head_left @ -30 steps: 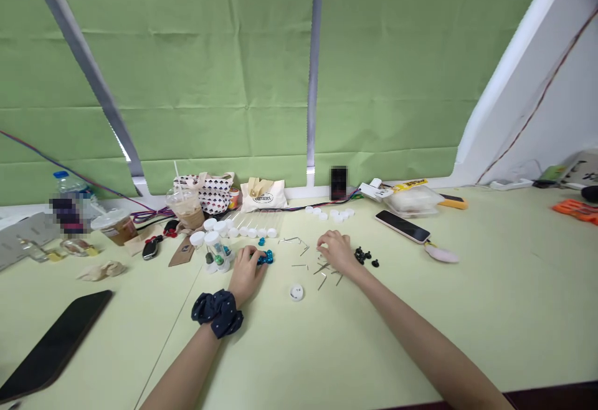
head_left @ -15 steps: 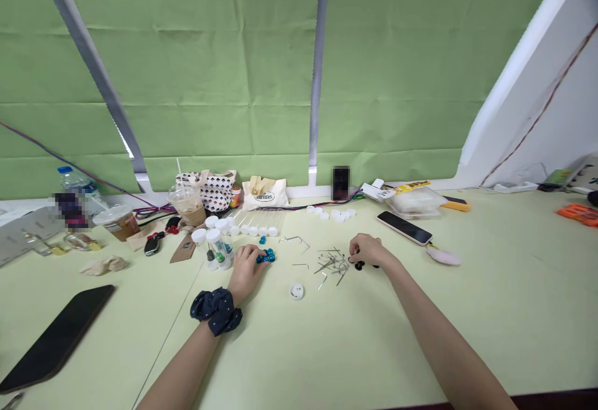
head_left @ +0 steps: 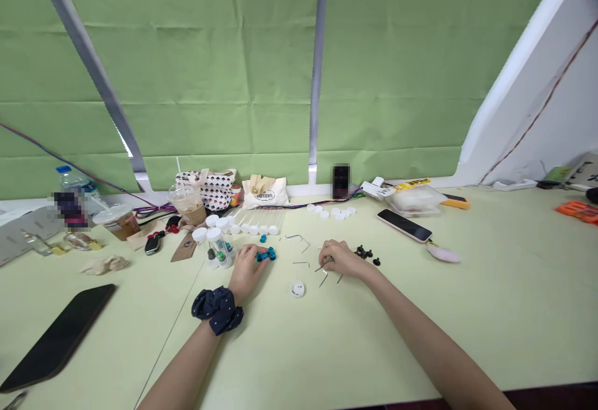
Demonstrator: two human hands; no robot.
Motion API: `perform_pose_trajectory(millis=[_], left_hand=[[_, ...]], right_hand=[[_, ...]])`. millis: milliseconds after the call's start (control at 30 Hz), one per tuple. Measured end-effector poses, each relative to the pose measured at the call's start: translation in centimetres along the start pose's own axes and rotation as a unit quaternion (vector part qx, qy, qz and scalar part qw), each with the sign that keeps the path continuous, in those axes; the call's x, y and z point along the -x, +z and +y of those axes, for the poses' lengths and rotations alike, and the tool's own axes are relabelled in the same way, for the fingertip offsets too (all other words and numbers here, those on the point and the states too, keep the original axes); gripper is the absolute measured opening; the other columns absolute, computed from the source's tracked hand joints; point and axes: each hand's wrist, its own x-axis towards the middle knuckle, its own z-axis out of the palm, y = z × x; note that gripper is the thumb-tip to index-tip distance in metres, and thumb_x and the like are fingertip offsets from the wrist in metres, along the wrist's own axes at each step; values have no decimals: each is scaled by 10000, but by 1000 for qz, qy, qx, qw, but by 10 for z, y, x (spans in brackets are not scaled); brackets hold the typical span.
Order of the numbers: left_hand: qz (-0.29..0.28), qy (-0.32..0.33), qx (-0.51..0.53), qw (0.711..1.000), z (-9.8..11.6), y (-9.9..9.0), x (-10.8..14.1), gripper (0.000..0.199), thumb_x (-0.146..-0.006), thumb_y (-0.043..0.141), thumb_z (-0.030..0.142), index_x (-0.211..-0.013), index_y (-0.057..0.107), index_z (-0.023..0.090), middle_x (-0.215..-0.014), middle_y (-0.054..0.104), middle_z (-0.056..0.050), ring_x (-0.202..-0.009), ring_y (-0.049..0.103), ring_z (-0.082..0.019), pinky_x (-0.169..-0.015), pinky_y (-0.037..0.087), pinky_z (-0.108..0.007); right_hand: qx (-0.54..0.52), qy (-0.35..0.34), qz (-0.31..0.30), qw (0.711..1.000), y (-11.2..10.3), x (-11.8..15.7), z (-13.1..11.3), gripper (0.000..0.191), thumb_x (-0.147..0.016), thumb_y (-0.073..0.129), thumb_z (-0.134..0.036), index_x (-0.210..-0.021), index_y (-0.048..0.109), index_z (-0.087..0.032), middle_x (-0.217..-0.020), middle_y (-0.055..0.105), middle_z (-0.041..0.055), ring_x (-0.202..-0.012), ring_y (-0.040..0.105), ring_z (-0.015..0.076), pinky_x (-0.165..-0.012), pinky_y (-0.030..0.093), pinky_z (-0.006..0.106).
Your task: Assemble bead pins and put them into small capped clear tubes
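Sorting looked like the step: right hand (head_left: 341, 258) over rods (head_left: 322, 280) on the tabletop (head_left: 364, 341), left hand (head_left: 245, 273) at blue bits (head_left: 265, 255), couldn't tell if either grip was clamped, next move likely called for fine pinching.

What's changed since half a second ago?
The right hand has moved left, from the black pieces to the thin metal pieces; whether it took or released anything is unclear. The left hand stays at the blue pieces; the pale-edged phone lies unmoved.
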Motion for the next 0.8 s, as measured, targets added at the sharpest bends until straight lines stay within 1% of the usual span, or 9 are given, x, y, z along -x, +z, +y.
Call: perform_pose_trajectory(millis=[100,200,267,400,567,667,800], left_hand=[[0,0,-7,1000,0,0,0,112,-826,513,243,-925,558,214,-938,609,-45,-945,523,-223,-809,379,-369],[5,3,-14,1000,0,-1,0,109,-832,513,267,-916,558,214,-932,614,-50,-938,521,-231,-808,373,-382],[11,4,-16,1000,0,-1,0,109,-830,519,280,-907,561,216,-926,617,-53,-932,520,-235,-804,373,-388],[13,6,-17,1000,1,-1,0,112,-827,526,284,-909,567,219,-923,625,-53,-931,520,-237,-802,374,-388],[16,10,-15,1000,3,-2,0,126,-827,531,302,-911,576,219,-904,634,-44,-914,528,-232,-798,375,-381],[17,10,-14,1000,3,-3,0,131,-830,529,313,-904,582,218,-897,637,-42,-908,530,-232,-792,375,-378],[15,10,-8,1000,5,-3,1,145,-832,531,332,-903,580,216,-886,637,-45,-898,531,-234,-784,380,-381]], right_hand=[[20,25,29,999,1,-2,4,119,-794,552,-157,-785,657,-215,-893,581,34,-946,512,179,-822,292,319],[39,80,70,994,-4,-1,11,211,-833,461,-133,-795,656,-205,-901,587,41,-944,513,179,-820,286,329],[46,104,64,991,-7,0,16,196,-818,475,-129,-794,657,-199,-906,590,46,-942,515,187,-820,280,339],[45,105,22,993,-10,1,19,146,-789,524,-143,-807,657,-202,-925,594,50,-952,515,199,-820,273,340],[55,116,49,991,-3,-2,14,171,-824,474,-151,-851,636,-200,-927,595,54,-929,512,187,-808,267,331],[65,118,52,990,5,-6,11,138,-818,493,-160,-802,627,-188,-907,589,46,-917,504,181,-802,262,327],[83,129,54,987,14,-12,7,151,-801,472,-92,-731,588,-159,-883,579,56,-889,495,182,-761,266,316]])
